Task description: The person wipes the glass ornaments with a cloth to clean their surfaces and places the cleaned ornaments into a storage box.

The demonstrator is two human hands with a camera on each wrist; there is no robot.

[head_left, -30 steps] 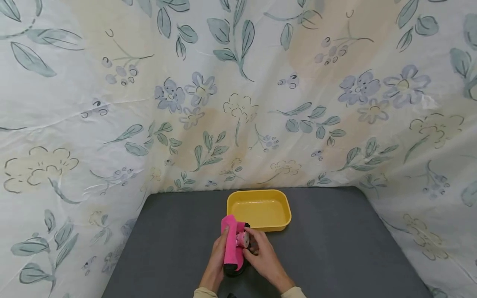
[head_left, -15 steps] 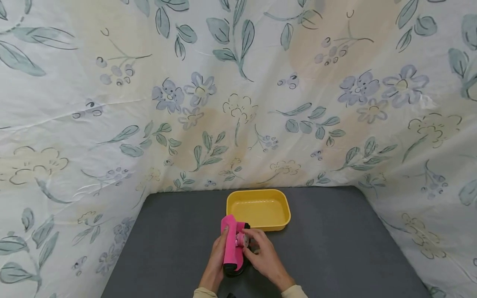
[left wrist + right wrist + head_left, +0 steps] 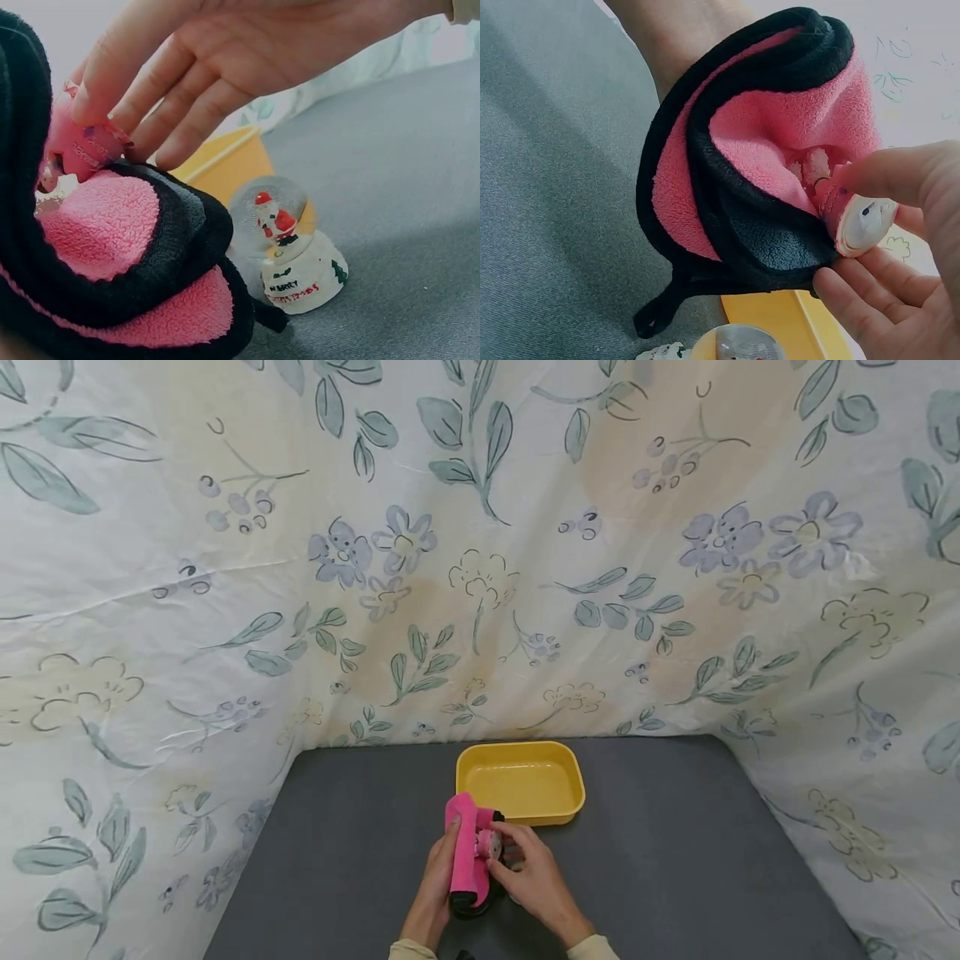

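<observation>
In the head view my left hand (image 3: 435, 885) holds a folded pink cloth (image 3: 463, 852) with black edging, in front of the yellow tray (image 3: 566, 814). My right hand (image 3: 536, 881) pinches a small pink ornament (image 3: 489, 843) between thumb and fingers. Lettering shows on the ornament (image 3: 88, 150) in the left wrist view. Its pale round underside faces outward in the right wrist view, while its other end sits against the folds of the cloth (image 3: 780, 124). The left fingers are mostly hidden behind the cloth.
A snow globe (image 3: 289, 255) with a Santa figure and a white base stands on the grey table (image 3: 405, 195), close by the cloth. A black loop (image 3: 656, 311) hangs from the cloth's edge. Patterned fabric (image 3: 480, 568) rises behind and at both sides of the table.
The ornament and the right fingertips have shifted slightly against the cloth, and the ornament's pale end shows at a slightly different angle. The left hand and the tray look almost unmoved.
</observation>
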